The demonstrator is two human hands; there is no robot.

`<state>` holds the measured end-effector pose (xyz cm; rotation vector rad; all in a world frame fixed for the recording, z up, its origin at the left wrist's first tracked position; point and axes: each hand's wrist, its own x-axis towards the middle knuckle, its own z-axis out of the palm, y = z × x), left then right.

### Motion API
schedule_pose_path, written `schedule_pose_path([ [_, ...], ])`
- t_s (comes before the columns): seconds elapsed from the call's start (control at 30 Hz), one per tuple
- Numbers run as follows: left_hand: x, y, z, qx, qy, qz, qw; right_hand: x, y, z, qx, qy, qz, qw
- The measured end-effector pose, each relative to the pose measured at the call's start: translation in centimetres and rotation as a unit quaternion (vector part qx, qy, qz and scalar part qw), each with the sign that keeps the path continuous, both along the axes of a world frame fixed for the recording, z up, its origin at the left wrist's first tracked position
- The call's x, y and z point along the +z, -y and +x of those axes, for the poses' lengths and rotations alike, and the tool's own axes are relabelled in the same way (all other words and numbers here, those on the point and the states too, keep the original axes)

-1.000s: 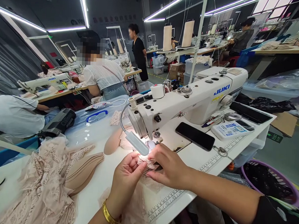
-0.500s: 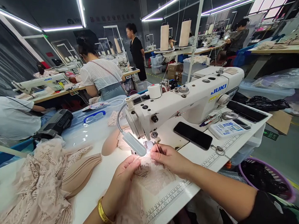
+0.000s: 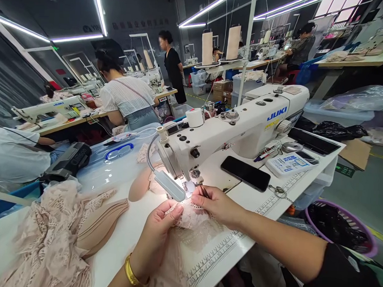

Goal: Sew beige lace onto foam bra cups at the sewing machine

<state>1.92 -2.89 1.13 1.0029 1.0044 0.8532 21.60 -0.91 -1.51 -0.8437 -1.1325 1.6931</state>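
Pale pink lace fabric [image 3: 187, 218] lies beneath the lit lamp head [image 3: 170, 186], by the needle end of a white sewing machine [image 3: 231, 128]. My left hand [image 3: 161, 223], with a gold bangle on its wrist, pinches the lace between thumb and fingers. A short way to the right, my right hand [image 3: 215, 204] is closed on the lace's edge. A slim dark pointed tool [image 3: 204, 191], which looks like tweezers, also sticks out from its fingers. The lace hangs down past my left wrist. Behind the lamp rests a beige bra cup [image 3: 140, 184] with lace on it.
Heaped lace pieces [image 3: 52, 234] and stacked beige cups [image 3: 102, 228] lie on the left. A black phone [image 3: 245, 173], a white box [image 3: 285, 164] and keys [image 3: 279, 191] lie to the right. A purple basket [image 3: 370, 247] stands on the floor; people work at machines behind.
My left hand has turned slightly, and the lace between my hands is lifted and folded up more. My right hand stays almost in place. The whole view has shifted a little.
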Motion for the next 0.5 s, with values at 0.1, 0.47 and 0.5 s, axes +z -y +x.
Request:
schedule_pose_path([
  [0.1, -0.15, -0.1, 0.0, 0.001, 0.002, 0.002, 1.0, -0.05, 0.0, -0.03, 0.001, -0.001, -0.009, 1.0],
  [0.47, -0.12, 0.07, -0.01, 0.011, -0.007, 0.006, 1.0, -0.22, -0.09, 0.21, 0.018, 0.013, 0.016, 1.0],
  [0.5, -0.07, 0.07, 0.02, 0.01, -0.01, 0.007, 1.0, -0.16, -0.09, 0.18, 0.012, 0.011, 0.013, 1.0],
])
